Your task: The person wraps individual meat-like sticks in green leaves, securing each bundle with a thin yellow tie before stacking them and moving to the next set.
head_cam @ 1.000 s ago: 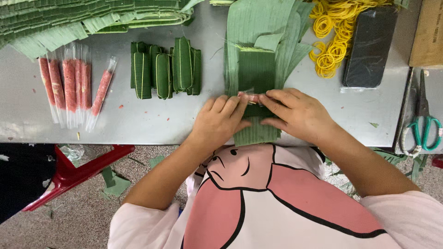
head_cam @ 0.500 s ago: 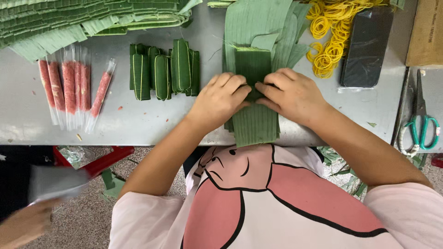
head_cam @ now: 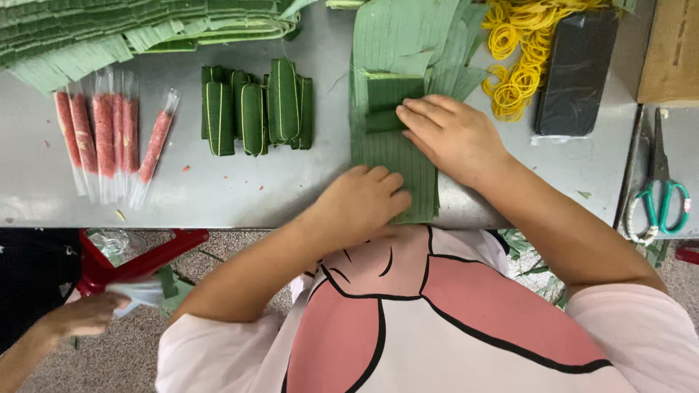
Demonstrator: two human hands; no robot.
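A long green leaf strip (head_cam: 389,156) lies on the grey metal table (head_cam: 277,185), reaching over its near edge. On it rests a small dark green leaf-wrapped roll (head_cam: 386,102). My right hand (head_cam: 455,135) lies flat with its fingertips touching the roll. My left hand (head_cam: 364,204) presses the near end of the strip at the table edge, fingers curled. Neither hand is closed around anything.
Several finished green wrapped rolls (head_cam: 255,109) stand at centre left, beside pink sausages in clear sleeves (head_cam: 109,138). Stacked leaves (head_cam: 138,29) fill the back left. Yellow rubber bands (head_cam: 524,51), a black phone (head_cam: 579,73), scissors (head_cam: 659,189) and a cardboard box (head_cam: 670,51) are right. Another person's hand (head_cam: 80,316) is lower left.
Both hands were together rolling the wrap near the table edge. The roll has moved away up the strip with my right hand; my left hand has dropped back to the strip's near end.
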